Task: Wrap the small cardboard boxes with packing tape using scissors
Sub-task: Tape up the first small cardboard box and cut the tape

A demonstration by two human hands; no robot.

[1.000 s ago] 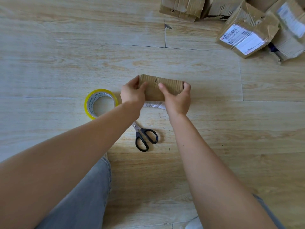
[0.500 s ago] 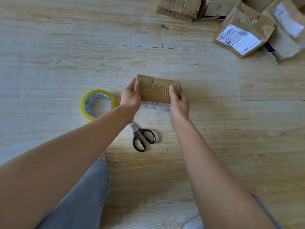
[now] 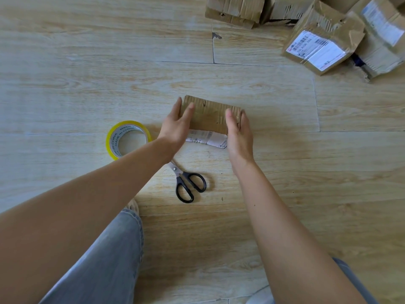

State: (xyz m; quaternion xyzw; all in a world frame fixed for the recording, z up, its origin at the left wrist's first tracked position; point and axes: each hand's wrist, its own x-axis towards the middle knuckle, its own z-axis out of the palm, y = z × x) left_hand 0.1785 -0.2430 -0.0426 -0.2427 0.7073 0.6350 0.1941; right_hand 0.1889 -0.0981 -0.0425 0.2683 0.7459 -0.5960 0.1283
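Note:
A small brown cardboard box (image 3: 209, 116) lies on the wooden floor, with a white label along its near side. My left hand (image 3: 176, 126) presses its left end with straight fingers. My right hand (image 3: 238, 130) presses its right end the same way, fingers flat along the side. A yellow roll of packing tape (image 3: 114, 142) lies flat to the left of the box. Black-handled scissors (image 3: 186, 183) lie shut on the floor just below my left wrist.
Several torn cardboard boxes (image 3: 322, 49) with shipping labels are piled at the top right. More boxes (image 3: 236, 9) sit at the top edge. My grey trouser leg (image 3: 105, 266) is at the bottom left.
Both hands went from gripping the box with curled fingers to pressing its two ends with straight fingers. The box now lies flatter on the floor.

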